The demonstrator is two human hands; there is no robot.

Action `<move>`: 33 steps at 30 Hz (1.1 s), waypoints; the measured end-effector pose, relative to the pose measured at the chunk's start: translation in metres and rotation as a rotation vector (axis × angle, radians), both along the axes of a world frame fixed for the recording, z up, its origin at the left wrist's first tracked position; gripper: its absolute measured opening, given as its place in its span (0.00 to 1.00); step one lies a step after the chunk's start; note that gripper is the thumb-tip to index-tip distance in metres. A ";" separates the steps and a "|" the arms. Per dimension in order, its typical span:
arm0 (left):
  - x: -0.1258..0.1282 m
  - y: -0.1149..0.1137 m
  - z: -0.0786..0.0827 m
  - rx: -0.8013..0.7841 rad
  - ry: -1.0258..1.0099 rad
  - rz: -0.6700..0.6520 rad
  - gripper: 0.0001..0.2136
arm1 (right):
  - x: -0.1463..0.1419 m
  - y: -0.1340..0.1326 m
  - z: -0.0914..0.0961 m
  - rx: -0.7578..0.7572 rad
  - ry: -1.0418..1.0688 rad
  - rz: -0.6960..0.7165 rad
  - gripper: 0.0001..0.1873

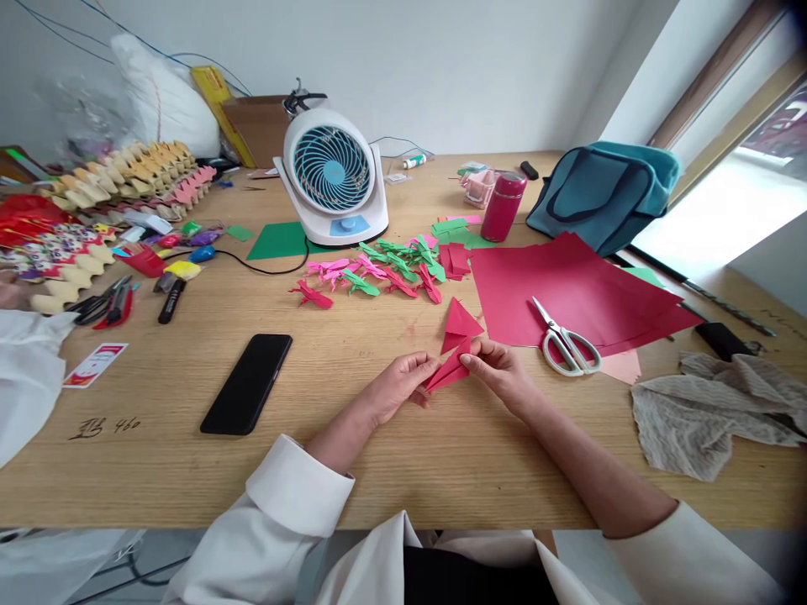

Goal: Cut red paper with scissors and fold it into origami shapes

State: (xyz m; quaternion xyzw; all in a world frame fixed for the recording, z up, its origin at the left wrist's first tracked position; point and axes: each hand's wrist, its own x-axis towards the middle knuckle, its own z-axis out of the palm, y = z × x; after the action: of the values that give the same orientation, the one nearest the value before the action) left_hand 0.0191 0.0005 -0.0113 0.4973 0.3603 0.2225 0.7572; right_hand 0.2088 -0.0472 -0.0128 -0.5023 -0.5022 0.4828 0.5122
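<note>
One wide wooden tabletop [353,470] is seen, w/ everything laid on it. Biggest on it are the red paper sheets [567,286], spread overlapped at right-centre, just beyond the right hand [501,370]. A teal bag [598,193] is set behind them, toward the far right edge. A white desk fan [333,172] is stood upright at centre-back, w/ a green sheet [281,242] laid at its base on the left. A crumpled grey cloth [699,420] is dropped at front right, well apart from the hands. A black phone [247,383], screen dark, is laid flat to the left of the hands. White-handled scissors [564,340] are laid on the red paper sheets, blades pointed up-left, near the right hand but not touched. A red bottle [504,206] is stood upright btwn fan and bag. Small folded figures [378,273] in pink, green & red are strewn in front of the fan.

Both hands are brought together at front centre. The left hand [400,386] has its grip closed on the lower left end of a folded red paper [449,370], pinched by thumb & fingers. The right hand's grip is closed on the upper right tip, pinched likewise. The folded red paper is thus held btwn the two hands, low over the tabletop; whether it is touching the wood cannot be told. A second red triangle [460,323] is laid just behind it, not held.
</note>
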 end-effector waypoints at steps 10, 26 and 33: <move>0.006 -0.003 -0.005 0.546 0.186 0.076 0.10 | -0.005 0.001 -0.006 -0.068 0.003 -0.002 0.26; 0.008 -0.007 -0.008 0.707 0.334 0.048 0.08 | 0.002 0.002 -0.012 0.053 0.118 -0.143 0.13; 0.008 -0.002 -0.008 0.673 0.239 0.237 0.10 | -0.006 0.000 -0.006 -0.028 0.061 0.007 0.19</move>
State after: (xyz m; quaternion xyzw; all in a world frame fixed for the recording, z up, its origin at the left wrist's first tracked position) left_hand 0.0268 -0.0016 -0.0189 0.6958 0.4078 0.3549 0.4729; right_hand 0.2026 -0.0475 -0.0186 -0.4927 -0.4813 0.5069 0.5183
